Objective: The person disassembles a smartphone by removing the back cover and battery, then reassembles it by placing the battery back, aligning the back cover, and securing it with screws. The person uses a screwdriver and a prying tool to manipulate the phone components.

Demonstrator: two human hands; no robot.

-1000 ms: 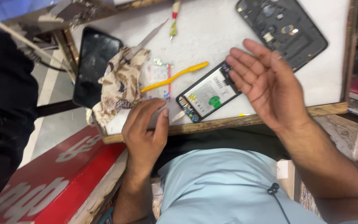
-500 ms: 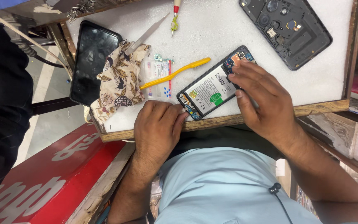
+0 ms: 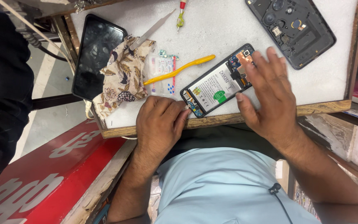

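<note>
An opened phone (image 3: 216, 85) lies slantwise near the table's front edge, its battery and circuit boards showing. My left hand (image 3: 159, 124) rests on the table edge with its fingers curled, the fingertips against the phone's lower end. My right hand (image 3: 268, 97) is spread flat, palm down, its fingertips on the phone's upper end by the camera; the thumb lies beside the phone's side. Neither hand lifts the phone.
On the white tabletop (image 3: 228, 29) lie a yellow pry tool (image 3: 179, 69), a small parts packet (image 3: 162, 68), a flowered cloth (image 3: 121, 76), a black phone screen (image 3: 96, 54), tweezers (image 3: 152, 30), a screwdriver (image 3: 181, 14) and a black back cover (image 3: 291, 27). A red board (image 3: 42, 174) stands lower left.
My right hand turned from palm up beside the phone to palm down on its upper end. My left hand slid right along the table edge to the phone's lower end.
</note>
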